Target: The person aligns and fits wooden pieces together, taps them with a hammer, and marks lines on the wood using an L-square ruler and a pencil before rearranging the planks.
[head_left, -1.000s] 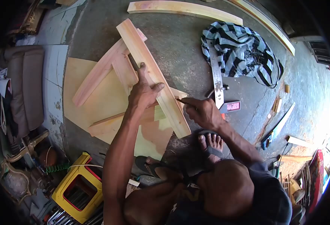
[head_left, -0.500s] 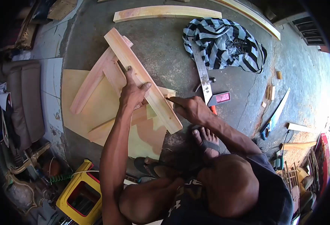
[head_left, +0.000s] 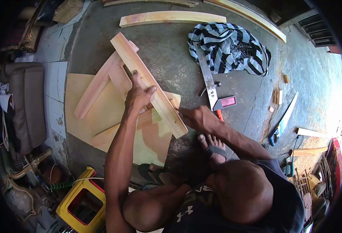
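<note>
My left hand (head_left: 140,97) is closed round the middle of a pale wooden plank (head_left: 155,92), thumb across its face. The plank slants from upper left to lower right. Under it lie other wooden pieces joined at angles, including a curved wooden leg (head_left: 97,87). My right hand (head_left: 200,117) is closed beside the plank's right edge, near its lower end. Whatever its fingers pinch is too small and dark to make out. Below the wood lies a thin tan sheet (head_left: 81,128).
Right of my hands lie a metal square (head_left: 206,73), a hammer (head_left: 217,84), a black-and-white cloth (head_left: 225,42) with nails, and a handsaw (head_left: 285,118). A curved wooden piece (head_left: 171,16) is at the top. A yellow stool (head_left: 72,206) stands lower left. My sandalled foot (head_left: 216,149) is close by.
My right hand has shifted slightly downward along the plank's edge, and the dark tip at its fingers shows less. My left hand keeps its hold on the plank. The view has shifted slightly.
</note>
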Tool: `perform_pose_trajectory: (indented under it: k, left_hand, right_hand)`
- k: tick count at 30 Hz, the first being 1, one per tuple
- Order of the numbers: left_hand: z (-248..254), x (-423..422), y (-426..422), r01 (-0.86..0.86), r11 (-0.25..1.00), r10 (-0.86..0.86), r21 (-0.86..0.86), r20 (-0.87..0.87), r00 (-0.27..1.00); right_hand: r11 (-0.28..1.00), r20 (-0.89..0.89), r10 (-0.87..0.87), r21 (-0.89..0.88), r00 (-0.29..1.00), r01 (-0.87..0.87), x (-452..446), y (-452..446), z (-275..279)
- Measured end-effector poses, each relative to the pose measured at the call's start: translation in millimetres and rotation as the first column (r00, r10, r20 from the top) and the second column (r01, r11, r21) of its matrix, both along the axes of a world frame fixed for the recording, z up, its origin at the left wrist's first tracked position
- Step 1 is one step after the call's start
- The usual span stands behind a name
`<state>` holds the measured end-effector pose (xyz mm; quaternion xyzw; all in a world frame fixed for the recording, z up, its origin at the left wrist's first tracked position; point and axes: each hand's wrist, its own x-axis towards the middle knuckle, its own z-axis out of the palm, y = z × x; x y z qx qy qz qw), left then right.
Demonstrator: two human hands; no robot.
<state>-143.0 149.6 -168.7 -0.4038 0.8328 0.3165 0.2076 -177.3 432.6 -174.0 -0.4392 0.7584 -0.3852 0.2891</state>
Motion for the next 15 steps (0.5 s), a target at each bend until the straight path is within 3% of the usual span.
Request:
perform_pose_trajectory:
  k: [2,3,5,6,7,10,11,12,14,15]
  left_hand:
    - [-3,1,-2,0.018,0.999,-0.019,-0.041,-0.043,0.999]
    - [-6,1,-3,0.016,0.999,-0.018,-0.042,-0.053,0.998]
    - [-13,3,-5,0.032,0.997,-0.037,-0.072,-0.068,0.997]
    - [-6,4,0,0.001,0.998,-0.005,-0.057,-0.076,0.997]
    - [1,8,3,-0.01,0.998,0.006,-0.061,-0.073,0.997]
    - [29,7,14,0.012,0.995,-0.018,-0.1,-0.058,0.998]
    - [27,15,15,0.007,0.994,-0.014,-0.108,-0.069,0.997]
    - [12,27,16,0.052,0.979,-0.1,-0.2,-0.239,0.966]
    - [-5,53,26,0.074,0.947,-0.239,-0.312,-0.532,0.812]
    - [-7,64,31,0.066,0.948,-0.233,-0.312,-0.537,0.811]
  right_hand:
    - [0.957,-0.01,0.245,0.161,0.969,-0.241,14,36,-10]
    - [0.957,-0.019,0.247,0.163,0.969,-0.24,22,42,-4]
    - [0.994,0.048,-0.11,-0.019,0.993,0.111,30,50,14]
    - [0.99,0.178,-0.142,0.033,0.974,0.139,25,39,33]
    - [0.991,0.183,-0.131,0.03,0.974,0.128,29,27,33]
    - [0.968,0.028,-0.244,0.064,0.969,0.242,45,-15,21]
    - [0.944,0.022,-0.287,0.174,0.958,0.279,52,-28,11]
    - [0.907,0.012,-0.327,0.286,0.945,0.31,56,-35,6]
    - [0.894,0.046,-0.349,0.315,0.936,0.318,57,-42,4]
    - [0.879,0.088,-0.378,0.348,0.922,0.327,56,-44,3]
